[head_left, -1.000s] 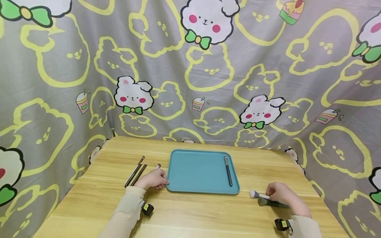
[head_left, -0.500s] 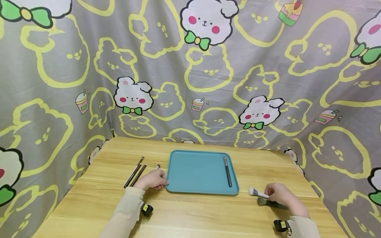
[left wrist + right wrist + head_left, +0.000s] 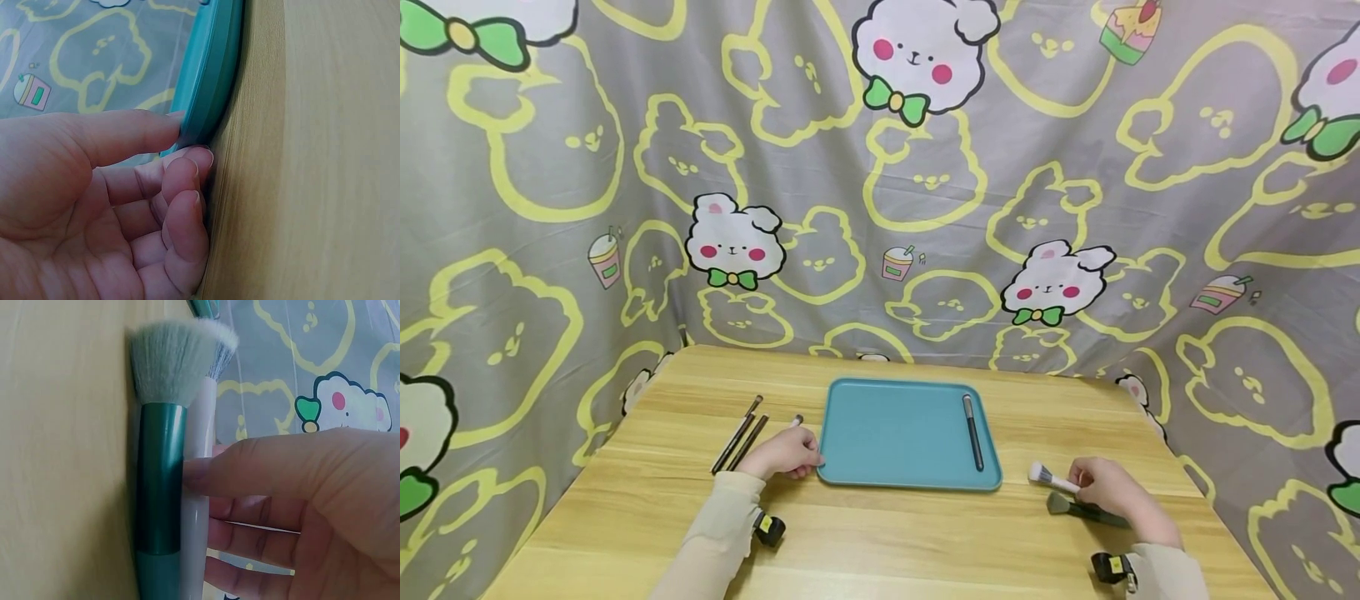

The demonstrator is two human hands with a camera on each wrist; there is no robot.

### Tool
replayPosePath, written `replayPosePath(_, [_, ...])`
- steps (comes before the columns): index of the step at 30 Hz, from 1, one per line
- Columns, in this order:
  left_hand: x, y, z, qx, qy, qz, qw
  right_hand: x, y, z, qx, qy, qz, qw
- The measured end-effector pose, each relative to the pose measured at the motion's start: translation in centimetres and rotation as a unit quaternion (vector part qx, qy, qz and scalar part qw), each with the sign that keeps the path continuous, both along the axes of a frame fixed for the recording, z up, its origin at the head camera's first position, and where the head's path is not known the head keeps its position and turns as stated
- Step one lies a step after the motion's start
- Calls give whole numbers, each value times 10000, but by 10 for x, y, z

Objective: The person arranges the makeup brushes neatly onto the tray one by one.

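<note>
Two bare hands are at work over a wooden worktop (image 3: 925, 542), one toward its left edge and one toward its right. A blue-green tray (image 3: 895, 433) lies flat between them, closer to the worktop's far edge than to its near edge. The left hand (image 3: 785, 452) pinches the tray's rim by its near left corner, thumb on the outside and the other fingers curled close to the wood. On the tray, along its right side, lies a black-handled brush (image 3: 974, 437), its bristles toward the worktop's far edge. The right hand (image 3: 1107, 486), near the worktop's right edge, holds a white-handled brush (image 3: 1060, 481) between thumb and fingers, bristles toward the tray; whether its handle touches the wood is hard to tell, as the hand covers much of it. Just beside it, on the side of the worktop's near edge, lies a green brush (image 3: 1075, 509) with a thick ferrule and pale, dense bristles, its handle running under the right hand. Toward the worktop's left edge lies a group of slim dark brushes (image 3: 748, 442), slanting side by side. A small brush (image 3: 797, 419) shows its tip from behind the left hand. Behind the far edge hangs a grey patterned curtain (image 3: 842, 175).
</note>
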State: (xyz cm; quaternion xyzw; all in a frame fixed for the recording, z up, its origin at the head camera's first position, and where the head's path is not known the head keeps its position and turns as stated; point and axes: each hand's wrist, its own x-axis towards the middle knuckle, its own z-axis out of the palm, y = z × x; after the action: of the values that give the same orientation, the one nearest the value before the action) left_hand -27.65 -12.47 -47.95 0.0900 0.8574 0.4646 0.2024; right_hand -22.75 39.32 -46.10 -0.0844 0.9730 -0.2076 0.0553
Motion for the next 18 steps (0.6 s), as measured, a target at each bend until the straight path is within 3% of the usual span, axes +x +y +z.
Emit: replayPosePath(18, [-2, -1, -3, -65, 46, 46, 10000, 2, 2, 10, -16, 188, -169, 9997])
